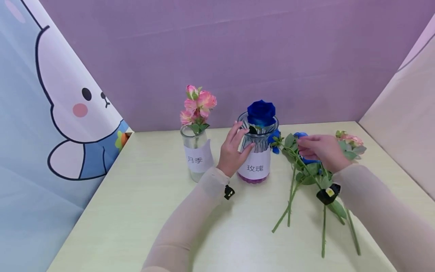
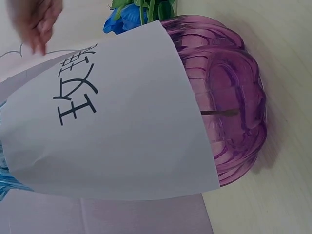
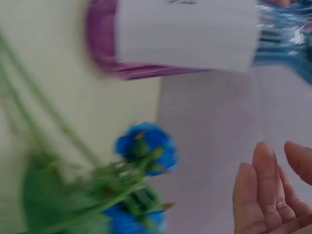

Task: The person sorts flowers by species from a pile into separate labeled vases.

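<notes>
A blue rose (image 1: 261, 112) stands in a ribbed glass vase (image 1: 261, 145), bluish above and purple at its base, with a white paper label (image 1: 254, 166) around it. At the vase's neck is my left hand (image 1: 233, 153), fingers spread and fingertips right at the rim. My right hand (image 1: 324, 149) hovers over the flowers lying to the right, with nothing between its fingers; in the right wrist view its fingers (image 3: 265, 180) are loosely extended. Below it lie blue roses (image 3: 146, 148), leaves and green stems (image 1: 292, 204), partly hidden by the hand.
Left of the ribbed vase stands a clear glass vase (image 1: 197, 175) holding pink flowers (image 1: 200, 104), labelled too. A pale pink flower (image 1: 351, 140) lies at the far right of the table (image 1: 136, 211). A purple backdrop (image 1: 238, 56) rises behind.
</notes>
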{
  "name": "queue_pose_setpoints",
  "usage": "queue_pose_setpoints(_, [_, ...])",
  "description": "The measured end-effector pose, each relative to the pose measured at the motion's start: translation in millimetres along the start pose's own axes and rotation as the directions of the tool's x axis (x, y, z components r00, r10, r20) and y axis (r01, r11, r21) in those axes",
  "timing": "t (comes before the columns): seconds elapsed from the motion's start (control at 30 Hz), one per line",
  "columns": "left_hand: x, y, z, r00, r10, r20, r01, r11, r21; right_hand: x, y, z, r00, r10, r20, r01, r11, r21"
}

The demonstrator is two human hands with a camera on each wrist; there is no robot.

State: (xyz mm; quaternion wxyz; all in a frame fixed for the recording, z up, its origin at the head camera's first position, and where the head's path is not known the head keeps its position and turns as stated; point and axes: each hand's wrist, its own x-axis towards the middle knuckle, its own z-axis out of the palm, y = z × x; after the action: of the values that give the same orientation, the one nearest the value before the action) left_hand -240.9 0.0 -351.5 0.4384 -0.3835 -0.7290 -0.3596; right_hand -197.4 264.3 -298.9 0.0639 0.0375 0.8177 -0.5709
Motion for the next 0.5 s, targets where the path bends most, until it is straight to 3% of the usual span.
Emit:
queue_pose_setpoints(0.23, [-1.0, 0.4, -0.3, 1.0, 0.001, -0.008, -0.001, 1.0, 0.0, -1.4, 38.1, 2.9, 0.997, 0.082, -0.005, -0.082, 0.997, -0.009])
queue_pose_setpoints(0.5, [-0.1, 1.6, -0.5, 1.0, -0.007, 0.0, 0.007, 1.0, 0.007, -3.9, 65.4, 15.6, 0.985, 0.153, 0.073, -0.154, 0.988, 0.004])
